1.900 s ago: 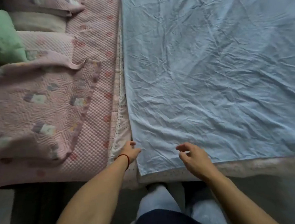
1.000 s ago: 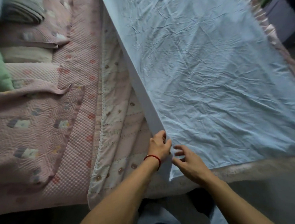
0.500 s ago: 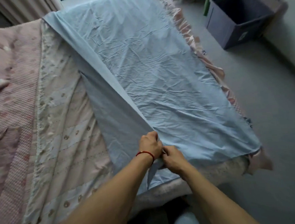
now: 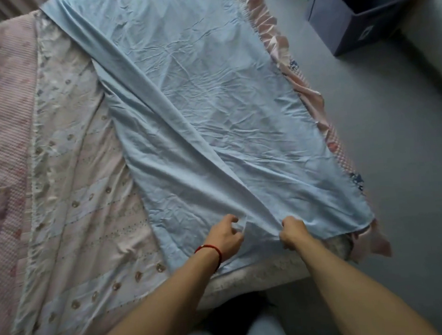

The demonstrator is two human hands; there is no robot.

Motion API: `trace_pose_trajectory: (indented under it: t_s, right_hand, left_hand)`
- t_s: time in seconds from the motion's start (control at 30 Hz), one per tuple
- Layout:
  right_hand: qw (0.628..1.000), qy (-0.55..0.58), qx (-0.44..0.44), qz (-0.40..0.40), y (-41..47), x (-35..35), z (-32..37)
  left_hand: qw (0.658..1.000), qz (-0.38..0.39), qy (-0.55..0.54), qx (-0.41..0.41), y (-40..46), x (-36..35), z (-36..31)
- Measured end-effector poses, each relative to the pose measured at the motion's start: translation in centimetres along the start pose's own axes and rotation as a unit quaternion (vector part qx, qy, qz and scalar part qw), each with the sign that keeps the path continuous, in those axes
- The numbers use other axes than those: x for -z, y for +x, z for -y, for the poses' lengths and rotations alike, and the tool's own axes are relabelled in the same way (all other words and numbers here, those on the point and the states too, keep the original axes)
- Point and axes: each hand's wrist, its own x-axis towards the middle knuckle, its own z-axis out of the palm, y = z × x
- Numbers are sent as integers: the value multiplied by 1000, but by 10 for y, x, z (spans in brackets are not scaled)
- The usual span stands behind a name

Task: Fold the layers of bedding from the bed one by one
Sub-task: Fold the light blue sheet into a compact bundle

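The wrinkled pale-blue cotton sheet (image 4: 208, 89) lies on the right half of the bed, its long axis running away from the person toward the far end. Its left long edge is turned over rightward, forming a diagonal fold ridge from the far left corner down to the hands.

The right hand (image 4: 292, 231) has its fingers curled round a bunch of the folded-over edge at the near end of that ridge. The left hand (image 4: 224, 237), with a red cord bracelet (image 4: 210, 248) at the wrist, sits just beside it; its fingers are curled loosely at the cloth, but whether they pinch fabric cannot be told.

Both hands sit at the near short end, left of the sheet's near right corner (image 4: 369, 219). In my judgement, the fold is carried on rightward, across the long axis, and the right hand is the nearer to that free edge.

Beneath lies a cream-and-pink patterned quilt (image 4: 84, 191).
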Motion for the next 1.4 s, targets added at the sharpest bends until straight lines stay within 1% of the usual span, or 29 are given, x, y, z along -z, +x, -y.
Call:
trace_pose_trajectory:
  t_s: [0.07,0.17,0.27,0.33,0.4,0.43,0.57,0.67,0.73,0.83,0.93,0.97,1.07,1.23,1.33,1.4]
  right_hand:
    - [999,-29,10,33,-8,1,-10]
    - [999,-7,34,29,-42,24,-18]
    - [991,104,89,-8,-79,62,-25]
    - [976,169,133,-42,-94,89,-26]
    - [956,230,161,-91,-102,123,-33]
    - [945,258,173,-102,-104,140,-37]
    - [917,289,239,-137,-95,214,-63]
    - [905,272,291,-148,-79,278,-104]
    - [906,237,324,-131,-71,319,-128]
    - [908,180,361,-117,-67,386,-170]
    - [900,156,392,-110,-68,450,-188]
    - [897,157,399,-109,-67,462,-189]
    - [884,143,432,-106,-58,506,-171]
    - [866,126,477,-75,-34,545,-118]
    - [865,76,491,-68,-2,578,-102]
    - [872,44,482,-70,33,614,-88]
  left_hand:
    - [1000,-8,-16,-1,-5,5,3]
    - [997,-55,-56,-17,-12,8,-9]
    - [986,-116,-101,-70,-20,3,-42]
    - [977,-136,-111,-124,-26,-1,-67]
    - [967,-153,-101,-177,-33,-5,-102]
    - [962,-162,-93,-197,-36,-7,-118]
    - [945,-216,-72,-235,-34,-15,-190]
    - [930,-275,-74,-234,-28,-41,-261]
    - [919,-316,-95,-214,-27,-65,-306]
    - [912,-347,-122,-182,-34,-100,-384]
    - [902,-373,-138,-168,-35,-108,-440]
    - [900,-378,-138,-168,-35,-107,-448]
    - [887,-410,-149,-153,-24,-95,-478]
    - [860,-446,-207,-138,14,-69,-511]
    - [840,-452,-260,-149,57,-49,-540]
    - [829,-452,-287,-161,105,-25,-567]
